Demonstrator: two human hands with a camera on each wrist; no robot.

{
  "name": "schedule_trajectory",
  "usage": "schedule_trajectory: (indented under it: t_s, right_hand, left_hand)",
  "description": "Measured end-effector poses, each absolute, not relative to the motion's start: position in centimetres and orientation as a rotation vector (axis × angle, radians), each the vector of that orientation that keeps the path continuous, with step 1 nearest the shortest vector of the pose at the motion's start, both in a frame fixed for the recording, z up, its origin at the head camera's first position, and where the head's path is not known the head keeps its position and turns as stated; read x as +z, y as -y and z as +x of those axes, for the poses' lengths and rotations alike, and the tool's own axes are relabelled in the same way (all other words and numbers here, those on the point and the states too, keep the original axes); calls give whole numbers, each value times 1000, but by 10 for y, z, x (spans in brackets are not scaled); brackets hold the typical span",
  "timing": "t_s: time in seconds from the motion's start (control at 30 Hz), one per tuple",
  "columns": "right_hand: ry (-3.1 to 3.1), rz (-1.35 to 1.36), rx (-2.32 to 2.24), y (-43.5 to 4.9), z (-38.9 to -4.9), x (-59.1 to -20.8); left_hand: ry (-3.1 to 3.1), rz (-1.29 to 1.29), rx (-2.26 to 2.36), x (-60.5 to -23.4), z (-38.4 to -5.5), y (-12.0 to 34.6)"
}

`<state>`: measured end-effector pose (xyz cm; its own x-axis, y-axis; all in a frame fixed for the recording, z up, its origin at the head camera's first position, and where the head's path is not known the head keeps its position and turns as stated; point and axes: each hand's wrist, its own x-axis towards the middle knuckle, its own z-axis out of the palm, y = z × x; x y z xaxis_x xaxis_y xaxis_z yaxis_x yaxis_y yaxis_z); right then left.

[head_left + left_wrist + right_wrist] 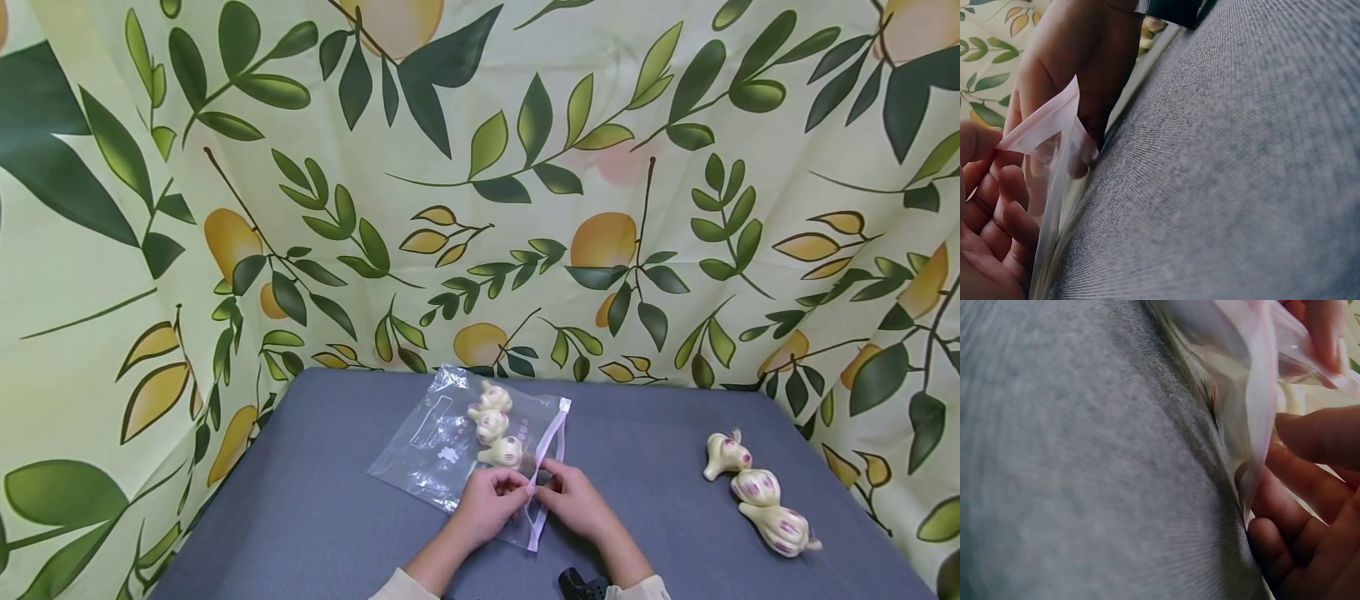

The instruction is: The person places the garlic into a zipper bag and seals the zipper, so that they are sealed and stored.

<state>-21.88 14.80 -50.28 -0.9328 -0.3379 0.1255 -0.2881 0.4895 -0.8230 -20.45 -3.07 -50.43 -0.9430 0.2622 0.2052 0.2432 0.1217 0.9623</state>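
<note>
Presently, I note left hand (489,502) and right hand (574,498) pinching the clear bag (456,477) along its near-to-far right edge; the bag extends far-left, loose garlic bulbs (757,488) lying right, nearer the right hand.

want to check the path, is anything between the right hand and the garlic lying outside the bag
Nothing visible is in the way: only grey tabletop lies between the right hand and the three garlic bulbs. That hand is at the bag, though.
</note>
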Motion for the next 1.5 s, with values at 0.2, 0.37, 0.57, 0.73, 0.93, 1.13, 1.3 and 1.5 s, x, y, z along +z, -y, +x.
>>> schedule_trajectory:
  t_s: [0.2, 0.37, 0.57, 0.73, 0.93, 1.13, 1.3, 1.5]
  right_hand:
    - [-2644, -653, -1406, -147, -218, -504]
    - [-2665, -682, -1393, -148, -217, -505]
    - [-2681, -580, -1492, -156, -219, -497]
    - [-2814, -341, -1591, -175, -223, -489]
    - [-3143, 59, -1525, -220, -221, -470]
    - [-3390, 572, -1462, -265, -208, -456]
    - [-3335, 1088, -1550, -290, -199, -446]
    - [-3007, 1250, -1304, -309, -198, -449]
  left_hand:
    - [-2341, 603, 2018, -509, -208, 32]
    - [-2388, 625, 2004, -508, -207, 33]
    - [-2406, 564, 2005, -507, -206, 31]
    - [-2439, 556, 1997, -493, -198, 30]
    - [-2431, 596, 2012, -474, -187, 33]
    - [-2434, 612, 2015, -474, -187, 32]
    - [-2439, 613, 2015, -474, -188, 32]
    - [-2441, 617, 2003, -473, -187, 32]
